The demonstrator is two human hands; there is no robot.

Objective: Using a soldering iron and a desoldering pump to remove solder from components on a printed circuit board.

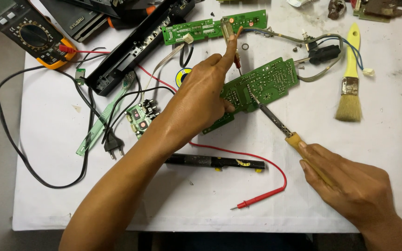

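Observation:
My left hand (200, 100) rests on the left end of a green circuit board (266, 83) lying solder side up on the white sheet. Its forefinger points up and its fingers hold a thin solder wire (239, 61) near the board. My right hand (350, 186) grips the yellow handle of a soldering iron (275, 118). The iron's tip touches the board near its middle.
A long green board (210, 29) and a black casing (138, 44) lie behind. A multimeter (29, 30) sits at the far left, its red probe (257, 200) near the front edge. A paintbrush (350, 79) lies right; a black plug (112, 145) and cables lie left.

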